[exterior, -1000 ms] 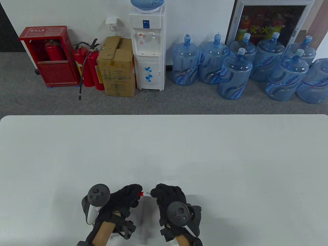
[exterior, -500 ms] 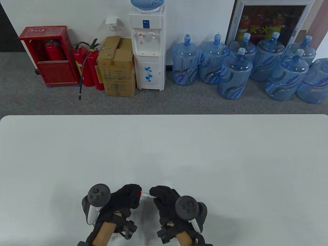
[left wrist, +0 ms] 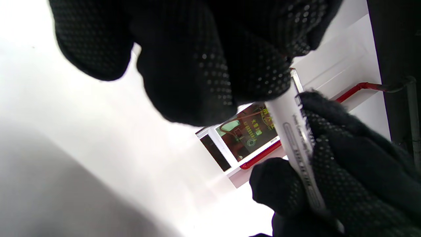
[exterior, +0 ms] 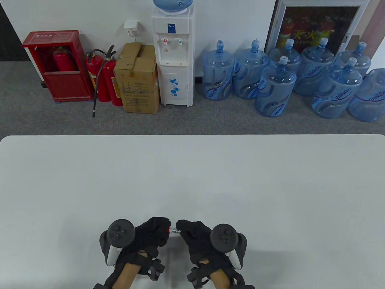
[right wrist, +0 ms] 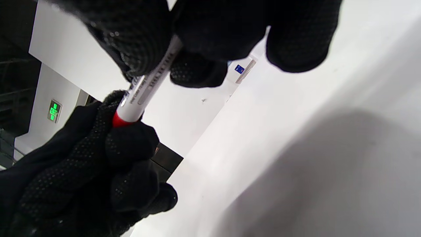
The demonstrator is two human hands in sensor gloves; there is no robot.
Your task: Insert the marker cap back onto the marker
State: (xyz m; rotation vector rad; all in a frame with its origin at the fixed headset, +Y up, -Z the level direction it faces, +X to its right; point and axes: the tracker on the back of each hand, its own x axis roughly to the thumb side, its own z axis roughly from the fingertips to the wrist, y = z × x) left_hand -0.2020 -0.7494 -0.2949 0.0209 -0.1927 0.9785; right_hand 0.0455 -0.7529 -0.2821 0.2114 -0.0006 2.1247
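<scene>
- The marker (exterior: 174, 231) is held level above the near edge of the table (exterior: 192, 180), bridging the two gloved hands.
- The white barrel is gripped by the right hand (exterior: 197, 239); in the right wrist view its fingers (right wrist: 138, 49) are seen clenched around the printed barrel (right wrist: 149, 87).
- The red cap (right wrist: 119, 122) is enclosed by the left hand (exterior: 150, 237), whose fingers are curled tight around it; only a thin red rim shows against the barrel.
- No exposed tip or gap is visible between cap and barrel in any view, so the cap is judged to be at least partly slid on, possibly seated.
- Whether it has clicked fully home cannot be told, since the joint is mostly hidden by the glove.
- What seems left: a final push if needed, then release.
</scene>
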